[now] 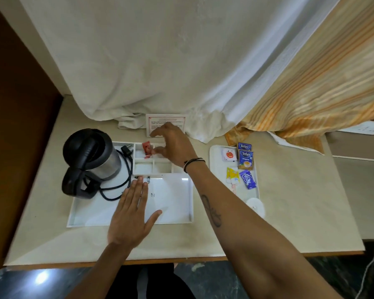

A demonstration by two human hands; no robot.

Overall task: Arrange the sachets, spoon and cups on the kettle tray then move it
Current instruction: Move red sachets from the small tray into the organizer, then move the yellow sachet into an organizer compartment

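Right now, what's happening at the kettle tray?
The right hand is placing a red sachet into a back compartment of the white kettle tray. The left hand rests flat on the tray's open section. The kettle sits at its left. More sachets wait on a small side tray.

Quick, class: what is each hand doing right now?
Left hand: open, flat on the kettle tray, holding nothing.
Right hand: fingertips pinching a red sachet over the tray's compartments.
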